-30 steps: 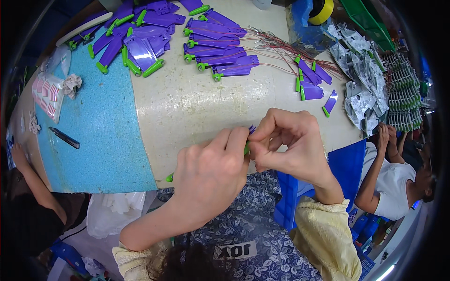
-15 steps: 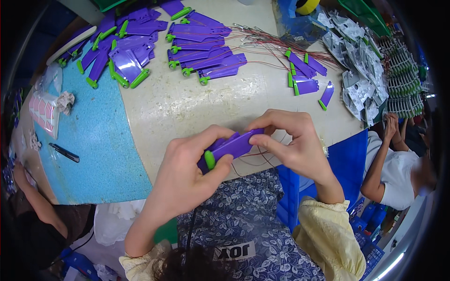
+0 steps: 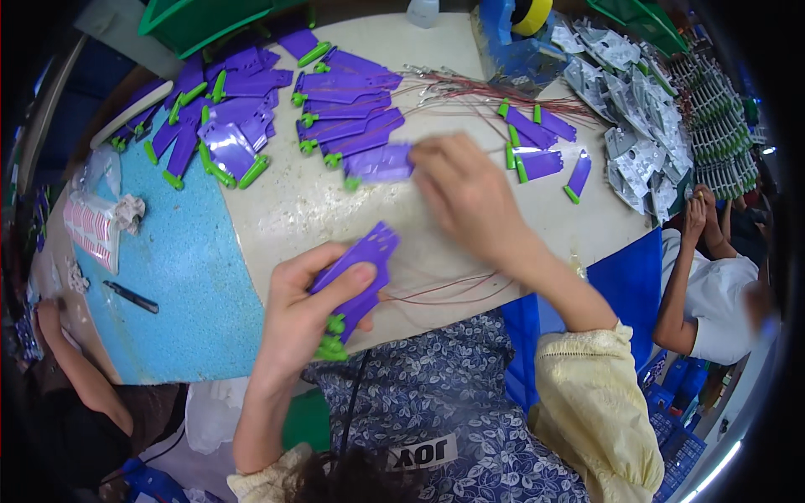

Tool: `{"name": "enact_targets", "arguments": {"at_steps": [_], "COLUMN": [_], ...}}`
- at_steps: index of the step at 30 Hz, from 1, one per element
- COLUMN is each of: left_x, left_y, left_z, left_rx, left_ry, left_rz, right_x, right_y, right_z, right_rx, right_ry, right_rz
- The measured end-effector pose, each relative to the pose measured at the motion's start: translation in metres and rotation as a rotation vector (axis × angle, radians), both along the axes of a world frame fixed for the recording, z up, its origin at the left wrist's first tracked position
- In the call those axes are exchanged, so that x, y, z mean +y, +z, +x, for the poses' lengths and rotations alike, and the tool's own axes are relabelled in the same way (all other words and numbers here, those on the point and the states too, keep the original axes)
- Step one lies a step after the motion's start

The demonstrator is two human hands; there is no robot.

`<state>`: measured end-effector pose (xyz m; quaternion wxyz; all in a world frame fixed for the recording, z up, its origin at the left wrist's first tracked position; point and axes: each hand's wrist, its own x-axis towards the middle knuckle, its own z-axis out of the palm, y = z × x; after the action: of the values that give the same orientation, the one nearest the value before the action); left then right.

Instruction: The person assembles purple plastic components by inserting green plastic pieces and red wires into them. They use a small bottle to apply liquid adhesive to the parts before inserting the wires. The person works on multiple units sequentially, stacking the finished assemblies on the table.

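My left hand (image 3: 306,293) grips a few stacked purple plastic pieces (image 3: 369,264) with green knobbed ends, thumb flat on top. Thin reddish wires (image 3: 449,293) trail from them to the right over the table. Farther forward, my right hand (image 3: 461,189), partly blurred, has its fingers closed on the end of another purple plastic piece (image 3: 379,163), also blurred. That piece lies at the near end of a row of similar wired purple pieces (image 3: 348,105). To the right of this hand sit several smaller purple pieces with green edges (image 3: 537,163).
Silvery metal parts (image 3: 641,159) are heaped at right, beside stacked green-and-white parts (image 3: 713,126). A tape dispenser (image 3: 511,50) stands at the back. More purple pieces (image 3: 239,92) crowd the far left. A knife (image 3: 130,296) rests on the blue mat (image 3: 193,285). People sit at both sides.
My right hand has left the stack and reached forward to the row of purple pieces. My left hand keeps the stack, now tilted more upright with its green ends toward me.
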<state>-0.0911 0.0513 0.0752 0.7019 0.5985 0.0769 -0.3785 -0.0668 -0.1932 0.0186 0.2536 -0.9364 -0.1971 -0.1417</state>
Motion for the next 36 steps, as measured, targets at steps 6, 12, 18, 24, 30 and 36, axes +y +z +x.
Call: {"name": "enact_targets", "arguments": {"at_steps": [6,12,18,24,30,36], "left_x": [0.001,0.0,0.012,0.014,0.001,0.011], "left_y": [-0.007,-0.001,-0.001,-0.01,-0.014,-0.015], "left_z": [-0.008,-0.002,-0.023,-0.004,0.007,0.012], "left_rx": [-0.124,-0.215,-1.008,-1.268,-1.13,-1.122], "left_ry": [-0.008,-0.282,-0.621,-0.489,-0.553,-0.485], "left_rz": [0.049,0.228,0.65,0.746,0.858,0.687], "right_x": [-0.069,-0.128,-0.066,0.016,0.029,0.037], "right_y": [0.024,0.038,0.08,0.04,0.013,0.02], "right_z": [-0.033,-0.042,-0.025,0.011,0.012,0.007], "right_rx": [0.036,0.227,0.107,0.486,0.304,0.325], "right_ry": [-0.332,-0.407,-0.476,-0.089,-0.022,0.006], "right_rz": [-0.026,-0.208,0.71,0.493,0.247,0.102]}}
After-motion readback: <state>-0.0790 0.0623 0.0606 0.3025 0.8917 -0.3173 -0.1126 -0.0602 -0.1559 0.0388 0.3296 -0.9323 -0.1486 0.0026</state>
